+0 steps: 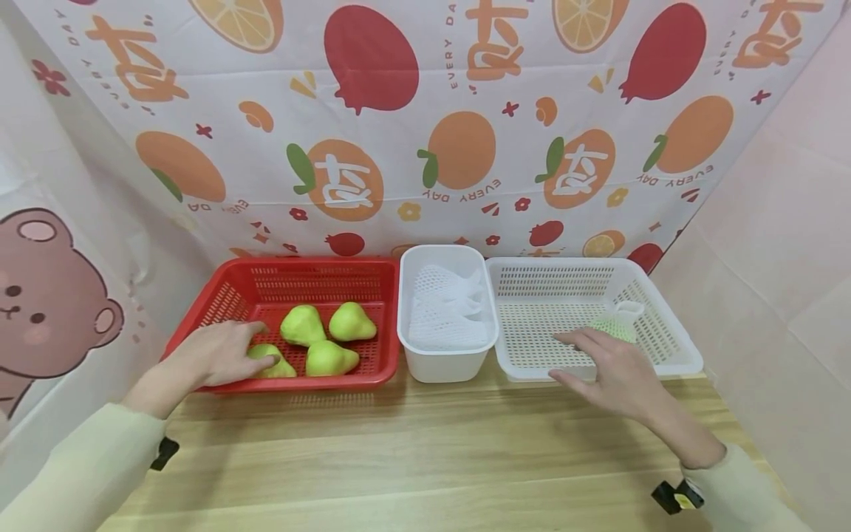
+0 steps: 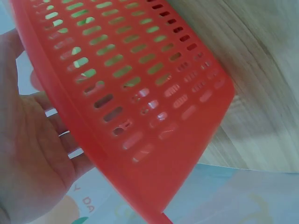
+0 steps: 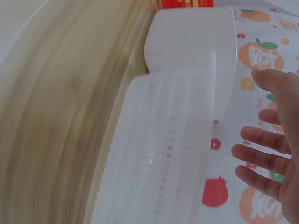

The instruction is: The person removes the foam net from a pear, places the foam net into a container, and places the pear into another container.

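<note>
My left hand [image 1: 222,353] reaches over the near left corner of a red basket [image 1: 388,325]. Its thumb and fingers are spread about a green pear [image 1: 281,366]; whether they touch it is hard to tell. Further pears, one of them a green pear [image 1: 331,359], lie beside it. In the left wrist view the basket wall [image 2: 182,154] hides most of the fruit. Above a white basket [image 1: 671,336] hovers my right hand [image 1: 618,373], fingers apart and holding nothing. Partly behind it lies a green pear in a white foam net [image 1: 621,325].
Between the baskets stands a white bin [image 1: 447,363] with white foam nets [image 1: 447,310] in it. All three containers sit at the back of a wooden table [image 1: 425,451], close to a fruit-patterned curtain [image 1: 399,125]. A pale wall [image 1: 784,244] rises on the right.
</note>
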Available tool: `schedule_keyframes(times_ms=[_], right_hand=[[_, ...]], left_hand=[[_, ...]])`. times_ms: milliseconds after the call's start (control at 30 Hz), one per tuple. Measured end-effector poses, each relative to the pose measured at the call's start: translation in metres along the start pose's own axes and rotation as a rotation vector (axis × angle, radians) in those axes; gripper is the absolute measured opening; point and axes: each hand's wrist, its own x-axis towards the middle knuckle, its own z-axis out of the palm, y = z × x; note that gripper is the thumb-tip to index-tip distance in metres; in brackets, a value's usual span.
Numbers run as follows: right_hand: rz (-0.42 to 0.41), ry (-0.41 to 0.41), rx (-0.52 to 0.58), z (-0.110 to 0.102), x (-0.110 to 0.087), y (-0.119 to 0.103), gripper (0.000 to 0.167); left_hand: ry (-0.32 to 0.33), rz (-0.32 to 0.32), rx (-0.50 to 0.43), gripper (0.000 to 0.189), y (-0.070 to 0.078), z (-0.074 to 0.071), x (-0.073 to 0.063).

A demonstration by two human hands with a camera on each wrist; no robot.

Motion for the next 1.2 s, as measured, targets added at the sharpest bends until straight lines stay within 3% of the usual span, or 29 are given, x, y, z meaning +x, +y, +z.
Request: schedule_keyframes(times_ms=[167, 433, 867, 1200], right_hand=[[0.05, -0.009, -0.026, -0.014, -0.006, 0.012, 0.058], [0.082, -0.019, -0.068, -0.031, -0.014, 0.037, 0.058], [0.206, -0.077, -0.047, -0.043, -0.019, 0.083, 0.062], [0.364, -0.227, -0.091, -0.046, -0.021, 0.109, 0.069]], left_hand=[[0.053, 0.01, -0.017, 0.076, 0.007, -0.002, -0.008], [0.101, -0.039, -0.067, 0.088, 0.031, -0.005, -0.021], [0.243, -0.005, -0.049, 0.092, 0.064, 0.011, -0.038], [0.426, 0.061, -0.049, 0.088, 0.088, 0.022, -0.048]])
